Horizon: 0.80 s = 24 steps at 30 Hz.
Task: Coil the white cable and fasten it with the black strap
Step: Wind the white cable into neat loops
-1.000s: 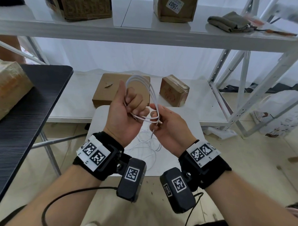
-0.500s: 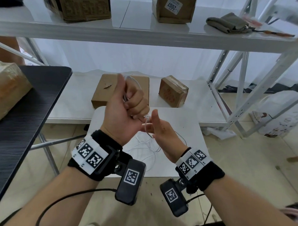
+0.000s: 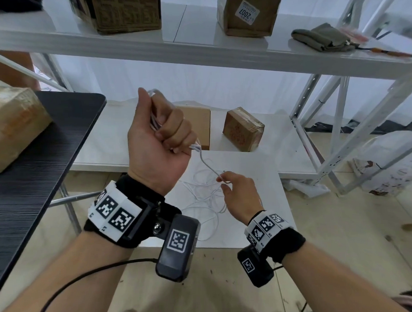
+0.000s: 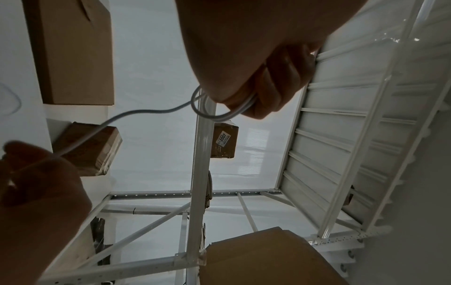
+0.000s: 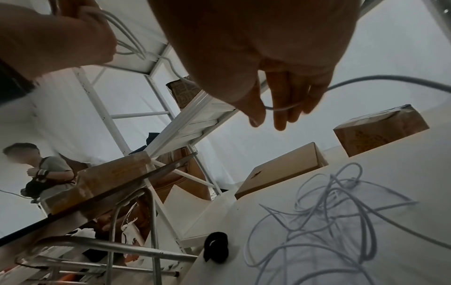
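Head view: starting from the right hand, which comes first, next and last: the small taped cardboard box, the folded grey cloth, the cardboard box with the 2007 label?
From the right hand:
1. Small taped cardboard box, lower shelf, just beyond the hand.
2. Cardboard box with the 2007 label, upper shelf, straight above.
3. Folded grey cloth, upper shelf, farther right. These two are close.

Colours near the hands
White cable (image 3: 206,165); black strap (image 5: 216,248); white table (image 3: 259,177); brown boxes (image 3: 243,129); black-and-white checkered wrist tags (image 3: 114,211).
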Available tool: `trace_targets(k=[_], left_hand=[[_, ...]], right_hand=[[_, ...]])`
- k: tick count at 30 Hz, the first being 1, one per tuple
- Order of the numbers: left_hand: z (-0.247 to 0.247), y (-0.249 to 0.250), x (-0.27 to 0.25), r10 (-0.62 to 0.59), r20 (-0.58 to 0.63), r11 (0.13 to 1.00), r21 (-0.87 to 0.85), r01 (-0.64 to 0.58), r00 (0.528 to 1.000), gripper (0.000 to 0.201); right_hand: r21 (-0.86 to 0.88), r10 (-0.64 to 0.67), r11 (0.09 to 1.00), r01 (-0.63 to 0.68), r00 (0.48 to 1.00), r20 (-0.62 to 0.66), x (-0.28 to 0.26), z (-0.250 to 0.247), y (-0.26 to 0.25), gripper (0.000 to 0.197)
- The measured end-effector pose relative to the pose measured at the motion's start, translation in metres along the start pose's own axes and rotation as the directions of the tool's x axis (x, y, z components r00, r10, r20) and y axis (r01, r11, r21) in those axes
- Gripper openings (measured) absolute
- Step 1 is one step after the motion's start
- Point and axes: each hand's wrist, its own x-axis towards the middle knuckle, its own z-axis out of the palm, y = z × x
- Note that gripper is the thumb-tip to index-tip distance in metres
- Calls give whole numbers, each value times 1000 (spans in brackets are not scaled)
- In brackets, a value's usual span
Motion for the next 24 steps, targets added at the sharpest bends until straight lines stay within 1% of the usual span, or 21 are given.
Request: trace_targets(k=[2,5,7,9,10,14,16,18,20,22,24], left_hand=[[0,0,0,15,-10,1000,14,-15,1000,60],[1,1,1,41,-33,999,27,-40,999,61],[1,0,1,60,-64,996,69,-55,996,61],[0,-1,0,82,-97,990,119,-70,992,61],[-1,-2,0,93,-109,988,136,-78,990,61],[-3,-4,0,122,-122,980,170,-100,985,57],[-3,-5,0,147,-116,970,212,-120,982,55],[-5,-7,0,181,-108,944,298,-142,978,54],[-7,-10,0,221,-89,893,419,-165,971,51],[-9,-15,-1,253,-71,823,540,-176,965,45],[-9,-19,-4,263,-82,752,642,-151,961,40]], right_hand=[[-17,-3,1000,2,1000,-22,2,-2,2,19],[12,-50,999,52,995,-85,3,-3,1,21],[48,-31,998,36,995,-99,1,-4,-2,22],[70,25,997,-22,998,-54,0,-5,-5,23],[92,32,995,-30,999,-24,0,-5,-6,23],[204,14,978,-36,994,107,-3,-8,-12,25],[258,21,964,-69,983,185,-7,-14,-18,26],[304,45,945,-120,969,243,-11,-19,-25,20],[301,64,942,-149,959,275,-13,-23,-30,14],[240,62,961,-137,953,296,-15,-26,-32,15],[169,25,983,-74,961,274,-17,-27,-35,17]])
